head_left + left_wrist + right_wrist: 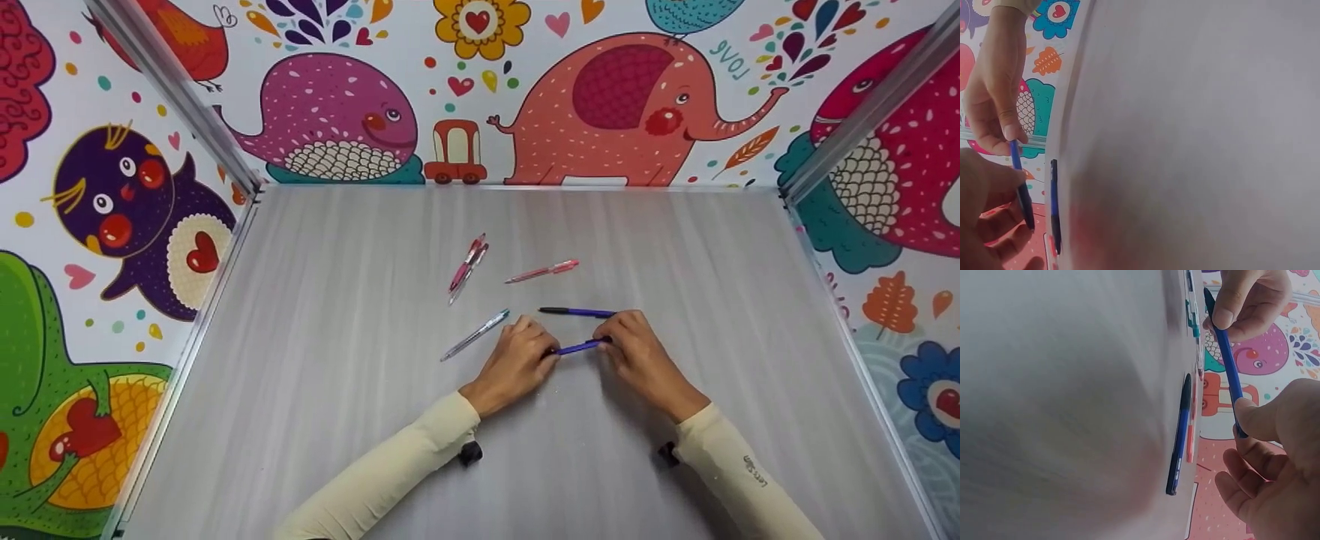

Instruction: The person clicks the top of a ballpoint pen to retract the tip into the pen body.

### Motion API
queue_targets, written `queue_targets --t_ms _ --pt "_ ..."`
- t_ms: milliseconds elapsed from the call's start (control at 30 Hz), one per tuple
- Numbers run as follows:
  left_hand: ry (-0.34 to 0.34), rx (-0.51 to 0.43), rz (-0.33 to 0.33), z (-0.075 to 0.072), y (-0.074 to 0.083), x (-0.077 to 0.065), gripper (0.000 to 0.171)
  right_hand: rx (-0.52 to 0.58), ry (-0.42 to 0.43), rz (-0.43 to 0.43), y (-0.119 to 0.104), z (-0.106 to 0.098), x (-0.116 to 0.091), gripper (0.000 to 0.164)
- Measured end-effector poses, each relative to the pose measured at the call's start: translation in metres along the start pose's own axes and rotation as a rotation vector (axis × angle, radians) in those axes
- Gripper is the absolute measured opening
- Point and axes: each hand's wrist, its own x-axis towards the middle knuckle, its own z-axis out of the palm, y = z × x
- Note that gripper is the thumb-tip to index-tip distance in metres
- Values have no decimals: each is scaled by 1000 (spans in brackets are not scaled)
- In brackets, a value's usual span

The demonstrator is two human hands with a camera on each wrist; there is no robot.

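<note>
A blue pen [577,348] with dark ends spans the space between both hands, raised off the table. The left hand [517,358] pinches its dark tip end between thumb and fingers. At the other end, the right hand [641,360] pinches it the same way, as the blue pen [1230,371] in the right wrist view shows. Just beyond the hands a second blue pen [577,311] with a black grip lies on the table, its right end partly behind the right hand in the head view. A clear pen with a blue-green end [475,335] lies left of the left hand.
Farther back on the grey table [337,300] lie a pink-red pen [544,271] and, to its left, two pens side by side, a pink pen [466,264] among them. Cartoon-printed walls [480,90] with metal edges enclose the back and sides.
</note>
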Motion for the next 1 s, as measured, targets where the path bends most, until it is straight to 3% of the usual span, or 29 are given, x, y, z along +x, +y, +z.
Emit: queue_targets --t_ms 367,633,1000 --pt "-26 -132 -85 0 -1 -7 7 23 -64 52 -8 -1 10 23" --pt "-59 -301 -205 -2 0 -9 6 60 -91 128 -9 2 16 21" --pt "-55 -524 -300 -4 0 -11 6 237 -72 240 -16 2 22 37"
